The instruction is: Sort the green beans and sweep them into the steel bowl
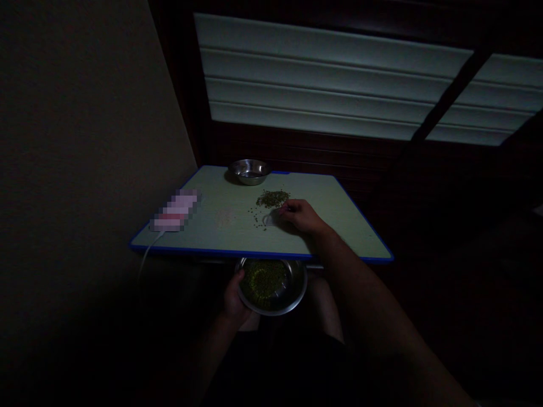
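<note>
My left hand grips the left rim of a metal bowl under the table's front edge. Small green beans cover much of the bowl's inside. Over the tabletop, my right hand is closed on a small tool with a pink handle and a pale, see-through rounded end; its exact kind is unclear in the dim light. This end rests on or just above the table, near a few scattered beans. Just beyond it lies a loose pile of green beans.
A second metal bowl stands at the back of the blue-edged table. At the left lies a blurred-out pink device with a white cable hanging off the edge. A small pale patch of bits lies left of the beans.
</note>
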Action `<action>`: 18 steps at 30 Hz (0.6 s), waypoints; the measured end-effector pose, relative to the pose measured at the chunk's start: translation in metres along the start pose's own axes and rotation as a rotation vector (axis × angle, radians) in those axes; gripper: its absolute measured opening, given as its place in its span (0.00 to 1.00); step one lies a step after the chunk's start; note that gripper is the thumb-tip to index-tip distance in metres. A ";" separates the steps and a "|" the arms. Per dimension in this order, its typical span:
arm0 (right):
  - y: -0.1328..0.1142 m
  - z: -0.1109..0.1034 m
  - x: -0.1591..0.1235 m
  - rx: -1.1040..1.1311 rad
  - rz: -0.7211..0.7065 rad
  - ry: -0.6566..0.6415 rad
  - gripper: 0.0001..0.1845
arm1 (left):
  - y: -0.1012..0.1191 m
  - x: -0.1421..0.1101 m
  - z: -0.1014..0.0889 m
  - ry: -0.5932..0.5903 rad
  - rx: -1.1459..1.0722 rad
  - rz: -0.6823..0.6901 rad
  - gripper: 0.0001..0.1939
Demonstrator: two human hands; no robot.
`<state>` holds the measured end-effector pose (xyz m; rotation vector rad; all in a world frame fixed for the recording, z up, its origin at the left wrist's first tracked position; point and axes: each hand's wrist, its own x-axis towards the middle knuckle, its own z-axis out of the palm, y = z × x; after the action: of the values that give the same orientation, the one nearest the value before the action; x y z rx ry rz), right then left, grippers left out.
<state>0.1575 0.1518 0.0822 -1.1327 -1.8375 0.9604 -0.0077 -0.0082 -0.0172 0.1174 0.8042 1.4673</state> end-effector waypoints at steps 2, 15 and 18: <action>0.000 0.000 0.000 0.023 0.014 0.003 0.06 | 0.000 0.000 0.000 -0.012 -0.003 0.001 0.14; -0.003 -0.002 -0.001 0.081 0.017 -0.016 0.07 | 0.000 0.001 -0.002 0.020 -0.003 -0.008 0.14; -0.003 -0.002 -0.002 0.099 0.022 -0.013 0.07 | -0.001 0.002 -0.003 0.009 0.004 0.007 0.13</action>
<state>0.1583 0.1492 0.0855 -1.0908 -1.7711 1.0617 -0.0082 -0.0078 -0.0205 0.1167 0.8147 1.4744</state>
